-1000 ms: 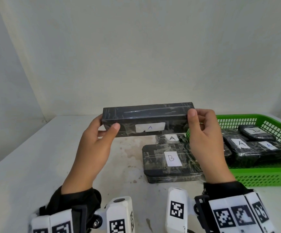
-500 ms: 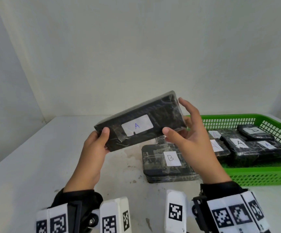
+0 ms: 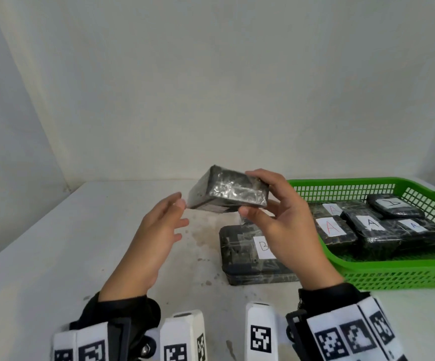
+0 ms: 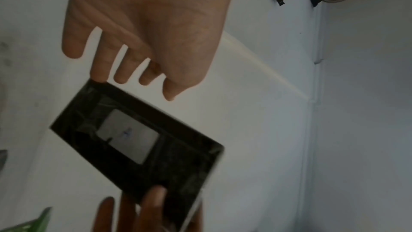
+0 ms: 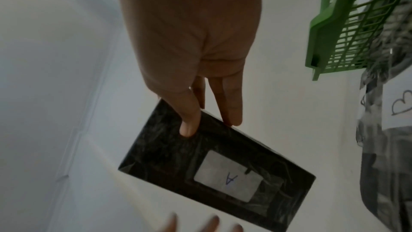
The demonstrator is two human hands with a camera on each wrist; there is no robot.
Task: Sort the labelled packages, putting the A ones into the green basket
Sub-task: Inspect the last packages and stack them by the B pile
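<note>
A black wrapped package (image 3: 226, 194) hangs in the air over the table, left of the green basket (image 3: 393, 272). My right hand (image 3: 255, 196) pinches its right end, thumb below and fingers on top. Its white label reading A (image 5: 227, 175) faces down and shows only in the wrist views. My left hand (image 3: 174, 212) is spread with straight fingers at the package's left end, a fingertip (image 4: 98, 77) at its corner. Several black packages labelled A (image 3: 330, 227) lie in the basket.
A larger black package labelled B (image 3: 245, 256) lies flat on the white table (image 3: 81, 256), partly under my right hand and against the basket's left side. A white wall runs close behind the table. The basket's rim (image 5: 330, 29) stands right of my right hand.
The package turned from label-up between both hands to label-down. My left hand let go and opened; my right hand alone holds it now.
</note>
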